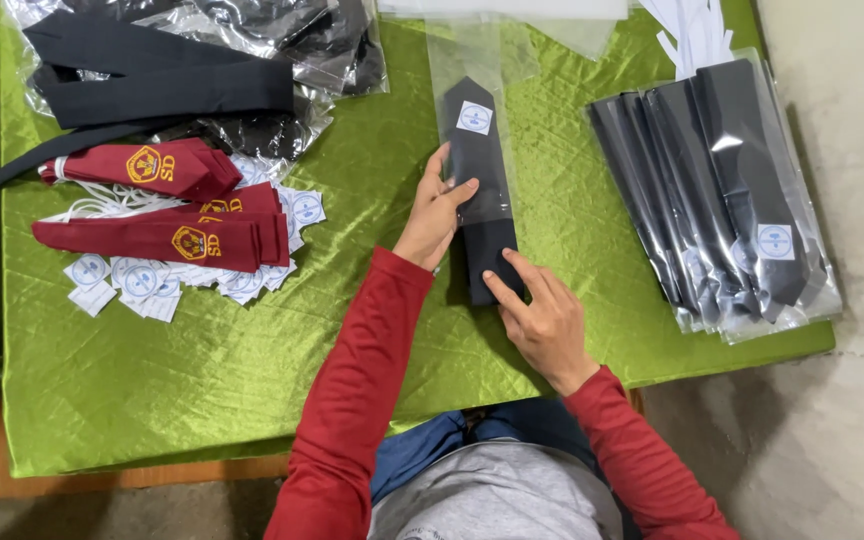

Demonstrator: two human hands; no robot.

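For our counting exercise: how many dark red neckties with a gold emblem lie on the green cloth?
3. One dark red necktie lies uppermost at the left, a second lowest, and a third peeks out between them, mostly covered. More may be hidden underneath.

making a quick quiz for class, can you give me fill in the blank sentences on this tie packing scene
1. The dark tie under both hands is partly inside a clear plastic ____.
2. The cloth covering the table is ____ in colour.
3. The ties lying at the person's left beside the small paper tags are ____ in colour.
4. The bagged dark ties are stacked at the person's ____ side.

Missing words: sleeve; green; red; right
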